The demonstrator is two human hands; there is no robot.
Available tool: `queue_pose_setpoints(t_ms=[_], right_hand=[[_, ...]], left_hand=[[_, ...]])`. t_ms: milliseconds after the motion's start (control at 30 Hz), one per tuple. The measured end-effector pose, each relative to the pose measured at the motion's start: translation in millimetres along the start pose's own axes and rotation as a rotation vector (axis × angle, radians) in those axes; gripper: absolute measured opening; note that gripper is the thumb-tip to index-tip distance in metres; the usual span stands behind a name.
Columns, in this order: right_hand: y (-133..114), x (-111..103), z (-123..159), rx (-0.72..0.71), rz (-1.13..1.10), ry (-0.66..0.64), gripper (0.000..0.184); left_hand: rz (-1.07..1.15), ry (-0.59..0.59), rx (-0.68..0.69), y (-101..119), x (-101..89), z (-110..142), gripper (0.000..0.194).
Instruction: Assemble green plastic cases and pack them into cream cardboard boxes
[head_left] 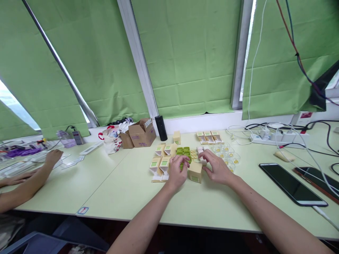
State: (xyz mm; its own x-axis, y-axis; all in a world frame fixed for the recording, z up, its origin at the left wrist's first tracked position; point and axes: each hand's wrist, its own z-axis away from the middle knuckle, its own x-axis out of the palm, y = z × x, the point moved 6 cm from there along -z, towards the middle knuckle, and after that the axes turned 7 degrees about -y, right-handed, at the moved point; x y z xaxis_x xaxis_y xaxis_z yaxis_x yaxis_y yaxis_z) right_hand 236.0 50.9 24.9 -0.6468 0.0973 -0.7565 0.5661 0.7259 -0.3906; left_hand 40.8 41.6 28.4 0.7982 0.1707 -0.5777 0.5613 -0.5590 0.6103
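Note:
My left hand point(178, 172) is closed, its fingers bent over a small green cup point(181, 165) beside the tan box. More green cups point(183, 151) sit together just beyond it. Right in front of me stands the small tan cardboard box point(195, 172) with a green label, between my two hands. My right hand point(215, 167) is curled at the box's right side, with a small white piece point(203, 162) between thumb and fingers; the fingers partly hide it. Small yellowish pieces point(194, 154) lie behind the box. Clear cups with yellow centres point(225, 150) are grouped beyond my right hand.
Open tan boxes point(159, 163) stand left of my hands; others point(209, 137) lie at the back. A black cylinder point(161, 127) and a brown carton point(142, 133) are by the window. Phones point(292, 183) and a power strip point(278, 137) lie right. Another person's arm point(39, 176) rests left.

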Motion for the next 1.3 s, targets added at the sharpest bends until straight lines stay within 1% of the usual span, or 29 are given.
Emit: queue_pose_setpoints(t_ms=[67,233,300,400,467,533,667,733,800,867,967,1067,1100,1200,1300], right_hand=[[4.0,2.0,-1.0,0.046,0.058,0.006,0.041],[20.1,3.3,-1.4,0.223,0.171,0.033,0.035],[24.7,2.5,-0.8,0.284,0.196,0.037,0.034],[26.1,1.3,-0.5,0.333,0.225,0.035,0.033],[24.7,1.0,-0.6,0.346,0.234,0.031,0.032],[23.0,0.5,-0.7,0.355,0.238,0.033,0.032],[20.2,-0.8,-1.2,0.365,0.244,0.046,0.033],[19.0,-1.2,-1.6,0.368,0.248,0.05,0.034],[18.0,-1.4,-1.9,0.375,0.251,0.052,0.035],[17.0,-1.7,-2.1,0.384,0.25,0.052,0.035],[15.5,-3.1,-2.3,0.392,0.241,0.062,0.036],[14.8,-5.6,-2.2,0.401,0.236,0.08,0.037],[14.9,-6.2,-2.2,0.405,0.235,0.085,0.036],[14.7,-5.8,-1.9,0.413,0.233,0.088,0.036],[12.2,-2.4,-1.8,0.395,0.229,0.081,0.036]], left_hand=[[-0.003,0.011,-0.01,-0.5,-0.3,0.5,0.016],[-0.07,0.114,0.012,-0.2,-7.0,1.6,0.014],[-0.119,0.116,0.059,3.4,-8.1,2.0,0.012],[-0.196,0.068,0.166,13.4,-6.7,3.3,0.01],[-0.236,0.01,0.216,20.3,-4.3,4.0,0.013],[-0.271,-0.089,0.234,25.9,-0.3,3.4,0.02],[-0.351,-0.35,0.204,33.0,8.2,-1.4,0.047],[-0.408,-0.447,0.174,35.8,9.7,-4.9,0.059],[-0.468,-0.517,0.156,39.2,10.6,-8.4,0.066],[-0.518,-0.576,0.172,44.3,11.8,-11.1,0.067],[-0.548,-0.631,0.195,51.1,10.1,-17.8,0.059],[-0.531,-0.667,0.171,52.1,1.8,-35.7,0.055],[-0.53,-0.652,0.151,50.5,-3.1,-45.9,0.053],[-0.549,-0.522,0.107,41.5,-19.8,-86.6,0.058],[-0.608,-0.417,0.069,23.7,-26.5,-129.5,0.057]])
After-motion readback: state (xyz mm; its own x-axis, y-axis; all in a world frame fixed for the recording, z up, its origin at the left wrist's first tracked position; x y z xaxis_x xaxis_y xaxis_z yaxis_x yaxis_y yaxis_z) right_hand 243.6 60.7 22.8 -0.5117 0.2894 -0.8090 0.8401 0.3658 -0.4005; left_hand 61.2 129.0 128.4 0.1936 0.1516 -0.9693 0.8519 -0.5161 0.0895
